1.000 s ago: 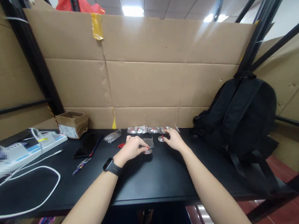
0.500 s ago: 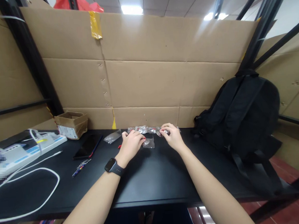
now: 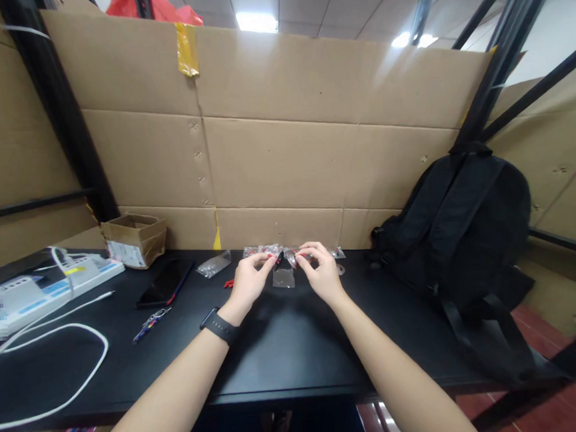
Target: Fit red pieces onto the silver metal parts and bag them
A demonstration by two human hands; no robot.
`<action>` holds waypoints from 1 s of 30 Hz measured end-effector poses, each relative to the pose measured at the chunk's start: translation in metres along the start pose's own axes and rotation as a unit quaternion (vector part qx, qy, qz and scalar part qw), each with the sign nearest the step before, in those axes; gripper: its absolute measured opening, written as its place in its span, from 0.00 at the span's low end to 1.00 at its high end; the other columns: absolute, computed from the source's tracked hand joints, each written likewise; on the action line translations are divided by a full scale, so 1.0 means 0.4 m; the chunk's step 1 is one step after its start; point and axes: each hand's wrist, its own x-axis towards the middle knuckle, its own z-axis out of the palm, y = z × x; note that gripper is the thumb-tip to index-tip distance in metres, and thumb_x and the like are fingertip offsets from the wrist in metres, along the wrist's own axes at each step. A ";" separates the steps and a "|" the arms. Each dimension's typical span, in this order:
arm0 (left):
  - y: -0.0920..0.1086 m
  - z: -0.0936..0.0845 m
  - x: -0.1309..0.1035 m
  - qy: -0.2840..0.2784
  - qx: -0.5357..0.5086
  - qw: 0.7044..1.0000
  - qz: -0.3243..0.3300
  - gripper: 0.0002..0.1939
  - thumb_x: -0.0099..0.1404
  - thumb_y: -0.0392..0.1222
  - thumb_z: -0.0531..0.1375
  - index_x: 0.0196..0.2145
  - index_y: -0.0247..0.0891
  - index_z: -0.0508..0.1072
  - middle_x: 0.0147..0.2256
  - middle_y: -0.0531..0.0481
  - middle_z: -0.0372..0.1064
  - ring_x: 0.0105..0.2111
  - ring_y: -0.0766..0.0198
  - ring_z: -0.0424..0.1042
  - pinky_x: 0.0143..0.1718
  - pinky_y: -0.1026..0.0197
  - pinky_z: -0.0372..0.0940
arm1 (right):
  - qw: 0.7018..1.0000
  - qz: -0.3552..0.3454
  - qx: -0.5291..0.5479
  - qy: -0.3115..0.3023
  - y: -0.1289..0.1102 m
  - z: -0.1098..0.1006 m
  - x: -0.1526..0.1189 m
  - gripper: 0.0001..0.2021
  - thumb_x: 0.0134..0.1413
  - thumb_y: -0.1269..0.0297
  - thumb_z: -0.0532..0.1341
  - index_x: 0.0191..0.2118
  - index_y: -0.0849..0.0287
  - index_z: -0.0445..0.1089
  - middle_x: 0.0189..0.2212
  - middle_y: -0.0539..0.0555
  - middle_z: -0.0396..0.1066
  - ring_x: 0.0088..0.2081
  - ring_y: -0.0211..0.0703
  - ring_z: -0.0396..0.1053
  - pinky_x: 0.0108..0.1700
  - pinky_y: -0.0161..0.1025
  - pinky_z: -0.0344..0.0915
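Note:
My left hand (image 3: 251,279), with a black watch on its wrist, pinches a small dark piece (image 3: 280,260) between thumb and fingers. Close beside it, my right hand (image 3: 320,273) is closed at the fingertips on a small clear, shiny piece (image 3: 291,259). The two pieces are almost together; whether they touch I cannot tell. Below them a flat clear plastic bag (image 3: 283,279) lies on the black table. Several small clear bags (image 3: 265,250) with red bits in them lie behind my hands, partly hidden. A pale round disc (image 3: 340,269) rests right of my right hand.
Small red pieces (image 3: 229,283) and another clear bag (image 3: 214,265) lie left of my left hand. Further left are a phone (image 3: 165,284), a keychain (image 3: 150,324), a small cardboard box (image 3: 136,240), a power strip (image 3: 51,288) and a white cable (image 3: 104,347). A black backpack (image 3: 466,223) stands right.
Both hands have come closer together. My left hand has left the clear bag on the table and now holds a dark piece; the pale disc shows at the right.

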 end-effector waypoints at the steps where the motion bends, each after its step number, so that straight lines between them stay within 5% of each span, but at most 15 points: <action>1: -0.002 0.008 -0.001 -0.006 -0.031 0.999 -0.013 0.17 0.60 0.53 0.66 0.37 0.36 0.80 0.40 0.42 0.80 0.42 0.52 0.77 0.48 0.53 0.67 | 1.000 0.000 0.017 0.002 -0.011 0.010 -0.003 0.08 0.62 0.60 0.61 0.36 0.56 0.77 0.43 0.58 0.74 0.45 0.48 0.73 0.44 0.42 0.71; 6: 0.016 0.036 -0.021 -0.046 -0.120 0.991 -0.048 0.15 0.59 0.50 0.67 0.37 0.35 0.80 0.39 0.42 0.80 0.42 0.53 0.78 0.49 0.53 0.69 | 0.997 0.028 0.067 -0.014 -0.035 0.038 -0.017 0.08 0.60 0.59 0.63 0.37 0.54 0.78 0.45 0.58 0.77 0.46 0.51 0.75 0.47 0.47 0.74; 13: 0.003 0.042 -0.029 -0.052 -0.115 0.990 -0.058 0.16 0.59 0.50 0.67 0.38 0.35 0.80 0.40 0.41 0.80 0.41 0.52 0.79 0.47 0.53 0.70 | 0.977 0.111 0.164 -0.082 -0.010 0.037 -0.024 0.11 0.56 0.57 0.65 0.41 0.56 0.77 0.48 0.58 0.76 0.44 0.51 0.77 0.41 0.44 0.78; 22: -0.016 0.039 -0.027 -0.048 -0.076 0.995 -0.050 0.15 0.60 0.50 0.65 0.38 0.36 0.81 0.39 0.42 0.80 0.41 0.52 0.79 0.45 0.54 0.71 | 0.984 0.077 0.116 -0.115 -0.025 0.027 -0.026 0.15 0.55 0.61 0.65 0.49 0.53 0.76 0.50 0.56 0.74 0.47 0.49 0.75 0.40 0.41 0.78; 30: -0.019 0.037 -0.024 -0.039 -0.061 0.997 -0.031 0.12 0.59 0.48 0.66 0.36 0.38 0.81 0.38 0.43 0.81 0.42 0.50 0.79 0.47 0.53 0.71 | 0.985 0.052 0.106 -0.126 0.003 0.027 -0.022 0.16 0.55 0.62 0.68 0.50 0.51 0.77 0.49 0.56 0.76 0.50 0.49 0.74 0.56 0.49 0.71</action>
